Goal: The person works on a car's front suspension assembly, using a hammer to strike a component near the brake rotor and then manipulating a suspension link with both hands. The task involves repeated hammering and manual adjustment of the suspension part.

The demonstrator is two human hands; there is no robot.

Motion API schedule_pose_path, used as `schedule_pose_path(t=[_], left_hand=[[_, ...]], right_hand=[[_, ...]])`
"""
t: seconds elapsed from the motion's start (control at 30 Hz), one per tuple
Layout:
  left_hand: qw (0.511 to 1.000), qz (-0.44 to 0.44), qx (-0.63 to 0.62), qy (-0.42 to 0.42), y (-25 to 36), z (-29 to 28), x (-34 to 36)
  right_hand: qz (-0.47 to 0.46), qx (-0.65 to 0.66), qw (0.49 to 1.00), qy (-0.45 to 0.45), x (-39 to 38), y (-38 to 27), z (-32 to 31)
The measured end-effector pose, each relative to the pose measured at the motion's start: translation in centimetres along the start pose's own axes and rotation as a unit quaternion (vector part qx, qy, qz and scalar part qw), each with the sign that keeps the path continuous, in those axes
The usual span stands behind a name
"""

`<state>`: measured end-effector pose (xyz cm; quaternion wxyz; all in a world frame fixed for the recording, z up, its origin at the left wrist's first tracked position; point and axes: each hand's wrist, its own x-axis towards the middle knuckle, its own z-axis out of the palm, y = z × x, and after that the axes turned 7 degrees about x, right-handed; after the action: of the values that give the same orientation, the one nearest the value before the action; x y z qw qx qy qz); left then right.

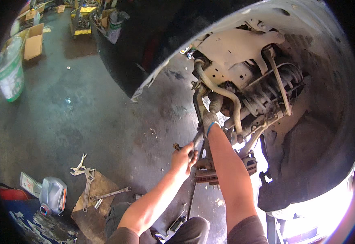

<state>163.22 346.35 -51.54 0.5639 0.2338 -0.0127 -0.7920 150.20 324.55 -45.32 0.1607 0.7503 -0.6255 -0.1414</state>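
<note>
My left hand (pixel 182 160) is closed around a dark metal rod (pixel 198 139), which slants up toward my right hand. A short, bolt-like end (pixel 176 146) sticks out beside the left thumb. My right hand (pixel 210 119) wears a pale glove with a blue cuff and reaches under the car. Its fingers look curled just below a ribbed rubber boot (pixel 216 103), but what they grip is hidden. A curved stabilizer bar (pixel 225 92) passes above and right of that hand. Below the hands sits a rusty brake disc (pixel 207 176), partly covered by my right forearm.
The dark fender (pixel 145 61) and wheel arch liner (pixel 313 150) surround the coil spring (pixel 262 95). On the floor, cardboard (pixel 98 187) bears an adjustable wrench (pixel 88 185) and another wrench (pixel 114 192). Locking pliers (pixel 80 163), a grey oil jug (pixel 53 196) and a bucket (pixel 10 81) stand or lie leftward.
</note>
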Motion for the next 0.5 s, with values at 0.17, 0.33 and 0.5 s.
schedule_pose_path(t=[0.17,0.33,0.5], left_hand=[[0.974,-0.082,-0.206,-0.054,0.1,-1.4,1.1],[0.998,-0.046,0.012,0.037,-0.9,-3.5,1.0],[0.830,0.267,0.469,0.144,-2.2,-4.2,-0.4]], right_hand=[[-0.079,-0.105,0.990,-0.047,-8.6,-4.4,-3.2],[0.216,0.753,0.615,-0.094,-9.8,-4.0,-0.9],[0.135,0.630,0.762,-0.073,-7.3,-2.7,4.3]])
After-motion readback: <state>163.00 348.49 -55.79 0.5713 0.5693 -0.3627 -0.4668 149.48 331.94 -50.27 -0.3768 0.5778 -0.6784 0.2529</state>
